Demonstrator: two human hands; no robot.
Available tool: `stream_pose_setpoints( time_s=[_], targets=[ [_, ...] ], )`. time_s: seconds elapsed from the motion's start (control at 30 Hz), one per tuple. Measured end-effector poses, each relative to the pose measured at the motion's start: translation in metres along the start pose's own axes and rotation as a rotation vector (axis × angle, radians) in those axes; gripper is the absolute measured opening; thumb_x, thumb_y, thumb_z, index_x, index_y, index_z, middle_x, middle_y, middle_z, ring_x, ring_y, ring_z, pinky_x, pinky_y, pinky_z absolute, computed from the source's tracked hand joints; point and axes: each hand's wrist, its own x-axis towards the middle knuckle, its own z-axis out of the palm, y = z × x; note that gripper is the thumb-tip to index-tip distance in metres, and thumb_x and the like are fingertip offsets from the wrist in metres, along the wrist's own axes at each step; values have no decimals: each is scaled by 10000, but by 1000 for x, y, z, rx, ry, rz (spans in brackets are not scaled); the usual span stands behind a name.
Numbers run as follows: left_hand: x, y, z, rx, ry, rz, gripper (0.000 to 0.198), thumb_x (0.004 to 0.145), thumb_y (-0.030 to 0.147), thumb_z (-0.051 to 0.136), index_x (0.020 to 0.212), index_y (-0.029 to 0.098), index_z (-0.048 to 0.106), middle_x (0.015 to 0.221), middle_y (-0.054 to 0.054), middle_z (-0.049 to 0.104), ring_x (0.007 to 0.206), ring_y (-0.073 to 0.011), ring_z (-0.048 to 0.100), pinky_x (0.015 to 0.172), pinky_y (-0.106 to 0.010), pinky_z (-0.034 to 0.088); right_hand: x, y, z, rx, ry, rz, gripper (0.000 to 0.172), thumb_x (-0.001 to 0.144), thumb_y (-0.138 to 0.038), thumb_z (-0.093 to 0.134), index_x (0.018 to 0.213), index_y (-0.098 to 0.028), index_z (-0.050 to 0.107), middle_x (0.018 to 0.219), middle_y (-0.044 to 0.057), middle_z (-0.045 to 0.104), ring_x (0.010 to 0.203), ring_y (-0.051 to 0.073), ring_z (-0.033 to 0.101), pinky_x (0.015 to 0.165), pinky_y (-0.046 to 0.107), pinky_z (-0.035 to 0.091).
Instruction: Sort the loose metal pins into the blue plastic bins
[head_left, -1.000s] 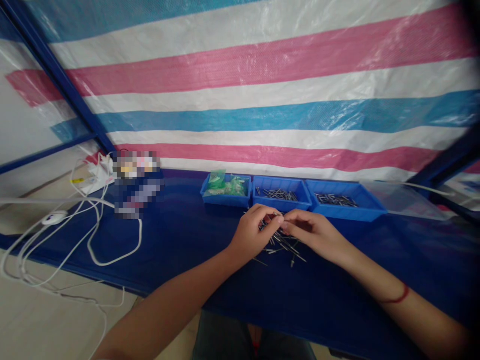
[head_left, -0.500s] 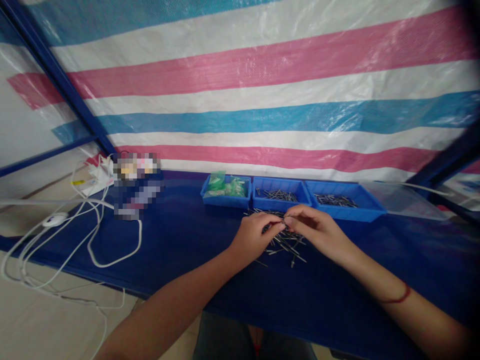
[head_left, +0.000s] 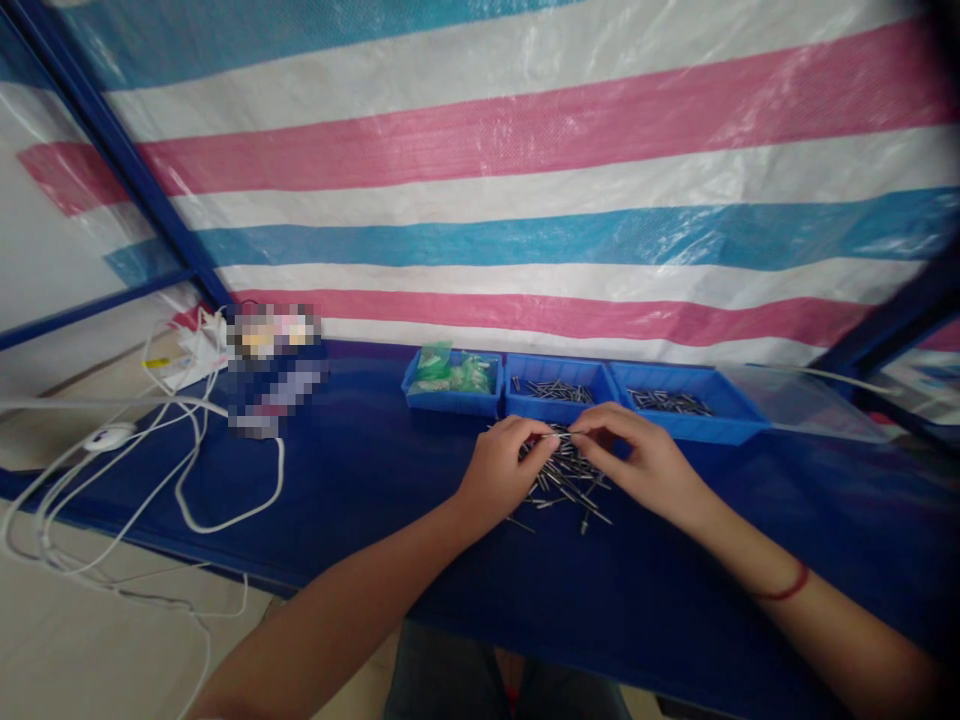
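The pins (head_left: 570, 487) are thin, silvery metal pieces. They lie loose in a heap on the blue surface (head_left: 360, 500), crossed at all angles, just in front of the middle tray (head_left: 559, 409). A few are scattered at the near edge. One pin (head_left: 564, 437) is pinched roughly level between the fingertips of the left hand (head_left: 499, 470) and right hand (head_left: 649, 462), above the heap.

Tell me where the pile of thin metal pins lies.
Head view, centre: the pile of thin metal pins lies on the blue tabletop before the middle blue plastic tray, between left hand and right hand.
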Motion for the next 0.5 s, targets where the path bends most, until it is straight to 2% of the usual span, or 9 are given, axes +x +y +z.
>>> stream_pose_setpoints(
  time_s=[0.1, 0.2, 0.27, 0.4, 0.5],
  targets=[
    [-1, 0, 0, -11, 23, 5, 201, 904, 285, 506, 1056, 189, 596, 947, -38, 652, 869, -166, 602, 815, -271, 456, 2, 3, -2, -136, 3, -107, 115, 876, -267, 527, 899, -212, 626, 926, 70, 612, 839, 195, 596, 738, 330, 487],
    [-2, 0, -1, 70, -16, 10, 338, 901, 312, 511, 1219, 198, 508, 965, -39, 643, 878, -180, 589, 834, -302, 445, 4, 12, -12, -242, 106, -89, 129, 878, -282, 516, 883, -213, 626, 912, 69, 623, 849, 210, 604, 765, 344, 484],
    [-4, 1, -2, 190, -74, 24, 357, 906, 346, 500, 1240, 221, 508, 993, -45, 633, 925, -204, 568, 849, -335, 426, 5, 22, -25, -339, 198, -25, 138, 874, -292, 513, 861, -209, 623, 890, 75, 631, 811, 217, 602, 754, 354, 477],
    [-8, 2, -3, 391, -197, 41, 315, 911, 412, 470, 1160, 263, 594, 1084, -54, 603, 1026, -248, 504, 828, -378, 395, 4, 48, -58, -638, 354, 157, 174, 854, -294, 509, 812, -180, 635, 844, 130, 651, 780, 260, 594, 718, 386, 443],
    [-10, 2, -2, 461, -241, 52, 314, 903, 447, 476, 1107, 273, 637, 1113, -48, 590, 1049, -253, 470, 817, -383, 377, 0, 66, -76, -864, 370, 324, 240, 830, -345, 514, 778, -162, 661, 812, 162, 658, 761, 295, 584, 633, 393, 396]
  ],
)
